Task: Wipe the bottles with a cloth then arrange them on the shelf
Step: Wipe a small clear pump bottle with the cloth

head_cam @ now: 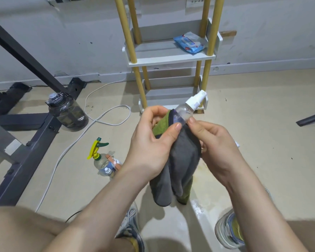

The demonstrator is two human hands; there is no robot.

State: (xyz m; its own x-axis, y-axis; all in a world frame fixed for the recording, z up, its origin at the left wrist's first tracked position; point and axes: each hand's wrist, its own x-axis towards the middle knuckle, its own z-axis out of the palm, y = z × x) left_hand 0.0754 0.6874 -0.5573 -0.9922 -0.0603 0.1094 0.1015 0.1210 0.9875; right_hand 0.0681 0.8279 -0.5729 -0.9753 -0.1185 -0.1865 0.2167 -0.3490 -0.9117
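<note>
Grey and green cloth (182, 160) covers the bottle's (185, 110) lower half. You can see only its clear shoulder and white pump top, tilted up to the right in front of the shelf's (171, 58) bottom tier. Your right hand's (218, 144) fingers are hidden behind the cloth, and I cannot tell how they lie. On the floor to your left, your left forearm cuts off a cluster of small bottles (107, 170) beside a sprayer (98, 153) with a yellow trigger. Their number is hard to make out.

Your left hand (153, 142) is curled round the cloth where it wraps the bottle. Its fingers (154, 113) bend over the top and its thumb presses against the fold at the bottle's side. Your right thumb (194, 122) touches the clear body just below the shoulder, close to the left thumb, holding the bottle against the cloth. The rest of the cloth hangs loose between your wrists.

Wipes (189, 42) lie at the right end of the shelf's upper visible tier. A dark jug (67, 111) stands by a black frame (25, 128), and a white cable (105, 113) loops past it.
</note>
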